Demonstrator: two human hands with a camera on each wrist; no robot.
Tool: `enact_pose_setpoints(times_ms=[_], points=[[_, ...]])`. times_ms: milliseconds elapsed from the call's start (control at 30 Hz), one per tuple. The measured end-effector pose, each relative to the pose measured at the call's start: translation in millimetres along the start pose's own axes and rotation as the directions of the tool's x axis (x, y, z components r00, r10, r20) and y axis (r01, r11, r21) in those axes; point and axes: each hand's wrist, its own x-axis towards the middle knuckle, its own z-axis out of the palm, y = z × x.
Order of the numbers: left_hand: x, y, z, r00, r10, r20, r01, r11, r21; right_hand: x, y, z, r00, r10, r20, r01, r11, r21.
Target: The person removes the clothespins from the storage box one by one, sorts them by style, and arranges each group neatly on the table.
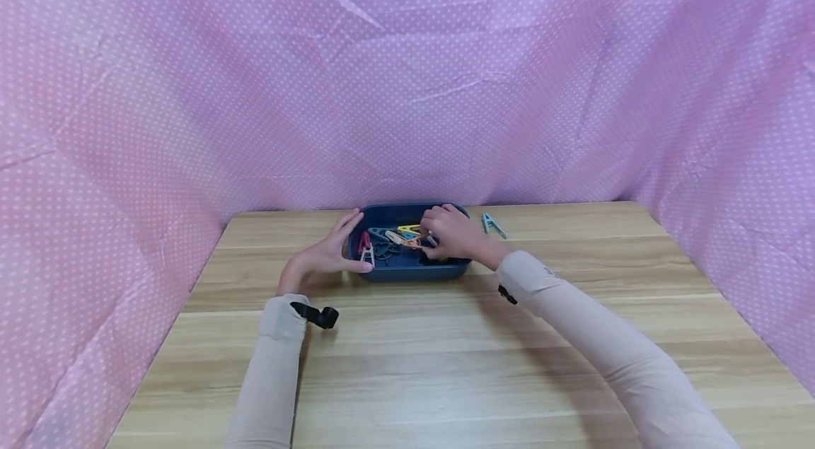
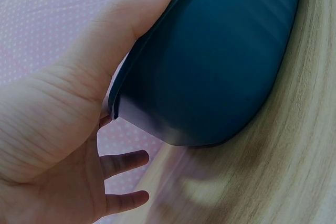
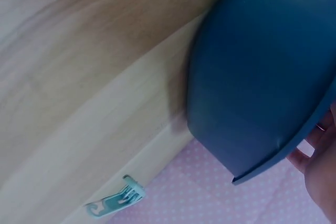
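Note:
A dark blue plastic bin holds several clothespins, among them a yellow clothespin, an orange clothespin, a dark pink one and a white one. My left hand spreads around the bin's left end, its thumb lying along the rim in the left wrist view and two lower fingers straight and free. Over the bin's right side, my right hand reaches in with bent fingers beside the orange clothespin. A small greyish piece shows between its thumb and fingers; whether they pinch it is unclear. The right wrist view hides those fingertips behind the bin.
A light blue clothespin lies on the wooden table, right of the bin; the right wrist view shows it too. Pink polka-dot cloth hangs behind the table and along its sides.

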Motion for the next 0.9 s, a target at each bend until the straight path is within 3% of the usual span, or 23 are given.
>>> enact_pose_setpoints(times_ms=[567,900], points=[[0.4,0.6,-1.1,1.000,-0.008,-0.004,0.008,1.000,-0.013,-11.6,10.1,-15.1,0.989,0.105,-0.104,-0.088,0.985,0.151],[1.8,-0.2,-0.6,1.000,-0.007,-0.002,0.007,1.000,-0.001,-30.2,17.6,-18.5,0.959,0.114,-0.258,-0.081,0.987,0.138]])
